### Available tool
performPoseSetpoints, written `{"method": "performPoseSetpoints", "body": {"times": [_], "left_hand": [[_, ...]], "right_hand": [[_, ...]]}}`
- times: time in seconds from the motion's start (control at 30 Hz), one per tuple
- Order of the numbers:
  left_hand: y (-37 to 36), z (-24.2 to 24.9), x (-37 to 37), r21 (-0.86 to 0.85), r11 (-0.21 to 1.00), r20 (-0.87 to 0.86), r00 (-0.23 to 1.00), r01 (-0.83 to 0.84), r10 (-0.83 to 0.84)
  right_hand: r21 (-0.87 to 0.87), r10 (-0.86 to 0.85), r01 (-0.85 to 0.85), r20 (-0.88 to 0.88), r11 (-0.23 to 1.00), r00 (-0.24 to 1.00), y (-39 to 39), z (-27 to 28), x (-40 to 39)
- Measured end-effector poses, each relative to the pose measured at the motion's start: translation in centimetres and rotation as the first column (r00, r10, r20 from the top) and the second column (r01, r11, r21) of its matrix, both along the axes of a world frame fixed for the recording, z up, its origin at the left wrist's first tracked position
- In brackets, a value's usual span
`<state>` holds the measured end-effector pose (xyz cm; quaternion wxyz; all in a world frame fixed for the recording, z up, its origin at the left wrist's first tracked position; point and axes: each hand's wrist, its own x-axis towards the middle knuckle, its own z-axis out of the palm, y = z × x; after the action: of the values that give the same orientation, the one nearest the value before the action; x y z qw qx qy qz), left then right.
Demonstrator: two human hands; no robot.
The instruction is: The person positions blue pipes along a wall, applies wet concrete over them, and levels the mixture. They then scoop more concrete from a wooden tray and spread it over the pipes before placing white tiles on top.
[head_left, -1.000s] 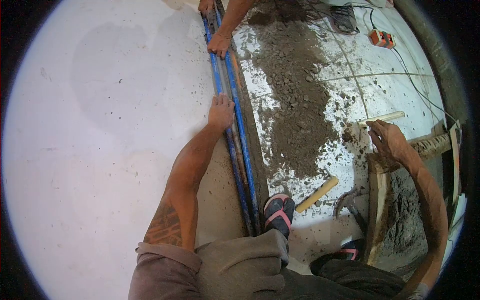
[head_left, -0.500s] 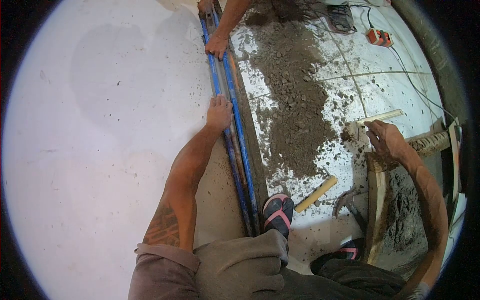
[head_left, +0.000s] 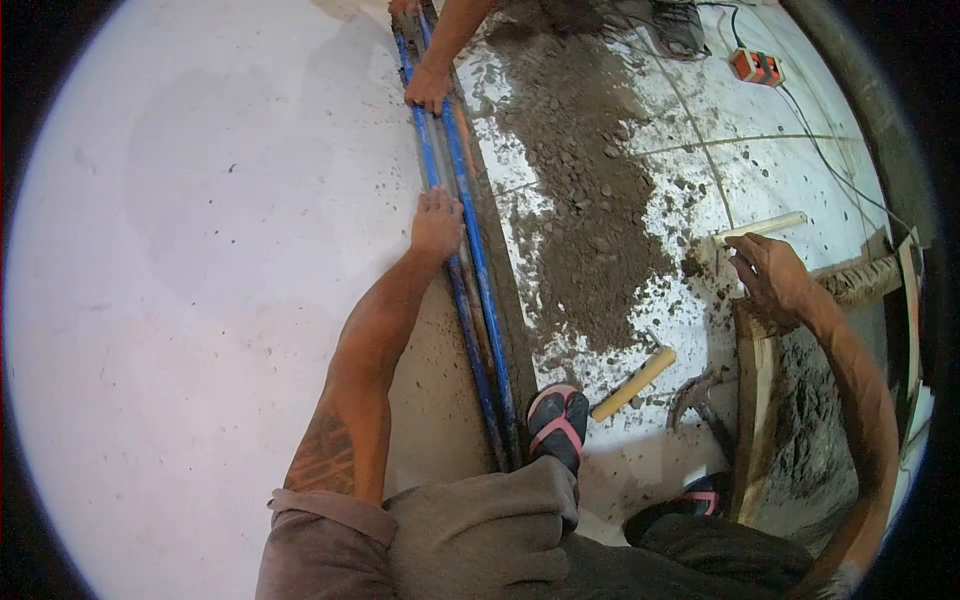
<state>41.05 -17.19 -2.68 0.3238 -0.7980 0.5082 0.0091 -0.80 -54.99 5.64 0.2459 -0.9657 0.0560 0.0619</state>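
My left hand lies across the blue pipes with its fingers curled over them. The pipes run side by side in a narrow channel along the foot of the white wall. Farther along, another person's hand also grips the pipes. On the right, my right hand has its fingers bent together near the end of a pale wooden stick. What lies between those fingertips, if anything, I cannot make out. A small dark thin piece hangs or stands just beside them.
Rubble and soil cover the white tiles. A yellowish wooden bar and a hammer-like tool lie near my sandalled foot. A wood-edged trough holds grey material. An orange socket box with a cable stands far right.
The view has shifted slightly. Both my hands and the other person's hand keep their places on or near the same things.
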Motion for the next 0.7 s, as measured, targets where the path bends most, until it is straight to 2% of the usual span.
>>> {"method": "performPoseSetpoints", "body": {"times": [0.17, 0.27, 0.57, 0.7], "left_hand": [[0.0, -0.2, 0.1, 0.039, 0.999, 0.033, 0.999, -0.006, 0.004], [-0.2, 0.4, -0.2, 0.042, 0.999, 0.019, 1.000, -0.024, 0.023], [-0.3, 1.0, -0.5, -0.015, 1.000, -0.022, 1.000, -0.015, 0.015], [0.3, 0.2, -0.1, -0.087, 0.996, -0.023, 1.000, 0.008, -0.010]], "right_hand": [[0.070, -0.086, 0.096, -0.133, 0.993, 0.987, -0.2, 0.2, 0.2], [0.002, -0.040, 0.040, -0.002, 0.999, 0.999, -0.1, 0.1, -0.3], [0.038, -0.091, 0.097, -0.134, 0.995, 0.987, -1.4, -0.7, -0.2], [0.020, -0.076, 0.078, -0.068, 0.997, 0.995, -1.7, -1.4, -0.5]]}}
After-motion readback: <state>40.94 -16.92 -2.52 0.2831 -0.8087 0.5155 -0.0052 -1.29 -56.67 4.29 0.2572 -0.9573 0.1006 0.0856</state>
